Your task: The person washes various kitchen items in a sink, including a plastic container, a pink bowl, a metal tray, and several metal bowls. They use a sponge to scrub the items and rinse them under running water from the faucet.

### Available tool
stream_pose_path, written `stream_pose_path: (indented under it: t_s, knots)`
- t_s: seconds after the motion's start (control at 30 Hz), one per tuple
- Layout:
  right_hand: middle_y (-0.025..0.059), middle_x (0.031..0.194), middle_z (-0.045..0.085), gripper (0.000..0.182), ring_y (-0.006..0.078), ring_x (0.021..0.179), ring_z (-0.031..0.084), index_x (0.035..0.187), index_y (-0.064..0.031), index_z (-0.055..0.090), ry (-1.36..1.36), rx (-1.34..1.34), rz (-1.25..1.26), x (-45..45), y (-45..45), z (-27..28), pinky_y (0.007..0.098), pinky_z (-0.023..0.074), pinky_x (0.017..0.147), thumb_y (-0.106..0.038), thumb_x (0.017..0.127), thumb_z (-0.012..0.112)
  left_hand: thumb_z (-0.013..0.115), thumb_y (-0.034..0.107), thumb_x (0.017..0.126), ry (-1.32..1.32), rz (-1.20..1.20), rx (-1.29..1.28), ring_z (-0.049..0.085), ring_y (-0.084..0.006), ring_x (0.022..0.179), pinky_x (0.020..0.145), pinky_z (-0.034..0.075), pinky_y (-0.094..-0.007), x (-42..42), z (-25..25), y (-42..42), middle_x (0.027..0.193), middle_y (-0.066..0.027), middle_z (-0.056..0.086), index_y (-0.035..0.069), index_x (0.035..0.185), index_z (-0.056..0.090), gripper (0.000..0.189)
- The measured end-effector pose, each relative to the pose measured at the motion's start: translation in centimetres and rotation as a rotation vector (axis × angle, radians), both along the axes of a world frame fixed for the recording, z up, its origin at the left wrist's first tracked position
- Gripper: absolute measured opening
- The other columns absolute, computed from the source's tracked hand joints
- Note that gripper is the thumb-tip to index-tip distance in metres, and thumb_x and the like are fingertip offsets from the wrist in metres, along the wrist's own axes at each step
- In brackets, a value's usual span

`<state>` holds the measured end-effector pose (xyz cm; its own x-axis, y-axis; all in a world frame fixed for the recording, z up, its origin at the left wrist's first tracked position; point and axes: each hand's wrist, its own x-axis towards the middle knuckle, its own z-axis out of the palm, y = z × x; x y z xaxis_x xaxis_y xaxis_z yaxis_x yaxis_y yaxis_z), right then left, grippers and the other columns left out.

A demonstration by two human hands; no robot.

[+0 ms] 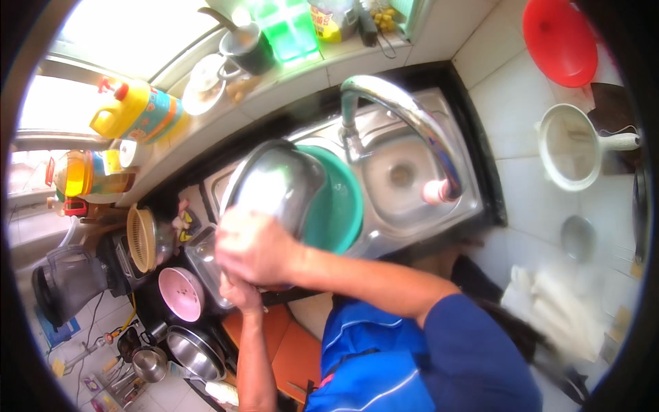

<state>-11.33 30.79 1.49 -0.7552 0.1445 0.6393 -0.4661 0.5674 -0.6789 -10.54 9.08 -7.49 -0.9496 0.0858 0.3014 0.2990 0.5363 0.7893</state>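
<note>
A shiny stainless steel bowl (278, 180) is tipped on its side, its rounded outer side towards the view. My right hand (257, 244) is curled over the bowl's near edge, blurred. Just below, my left hand (241, 294) grips the same edge; its fingers are largely hidden behind the bowl and my right hand. Behind the bowl, partly covered by it, a green plastic basin (334, 206) sits in the left part of the double steel sink. On the right is the bare sink bowl (396, 177) with its drain.
A curved chrome faucet (406, 98) with a pink tip arches over the right sink bowl. Left of my hands stand a pink bowl (181, 293) and a tan colander (141, 239). Yellow bottles (141, 113) line the windowsill. A white-rimmed strainer (570, 147) hangs on the right wall.
</note>
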Motion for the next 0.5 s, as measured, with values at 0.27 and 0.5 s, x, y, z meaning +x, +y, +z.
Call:
stream_pose_path:
  t_s: [0.27, 0.5]
  knots:
    - [0.0097, 0.091, 0.064, 0.016, 0.0286, 0.093, 0.061, 0.082, -0.0102, 0.066, -0.177, -0.271, -0.353, 0.5, 7.8, -6.0, 0.0428, 0.0458, 0.089, -0.025, 0.083, 0.072, 0.045, 0.034, 0.107, -0.150, 0.055, 0.036, 0.051, -0.0110, 0.067, 0.062, 0.044, -0.0288, -0.2, -0.1, 0.0, 0.073, -0.0010, 0.059, -0.001, 0.080, 0.055, 0.045]
    - [0.0078, 0.092, 0.065, 0.014, 0.0294, 0.094, 0.060, 0.079, -0.0107, 0.064, -0.229, -0.270, -0.413, 1.4, 9.4, -6.5, 0.0429, 0.0445, 0.086, -0.023, 0.083, 0.070, 0.042, 0.033, 0.108, -0.192, 0.059, 0.038, 0.054, -0.0133, 0.068, 0.063, 0.045, -0.0304, -0.5, -0.4, -0.5, 0.075, -0.0040, 0.063, -0.003, 0.084, 0.060, 0.047]
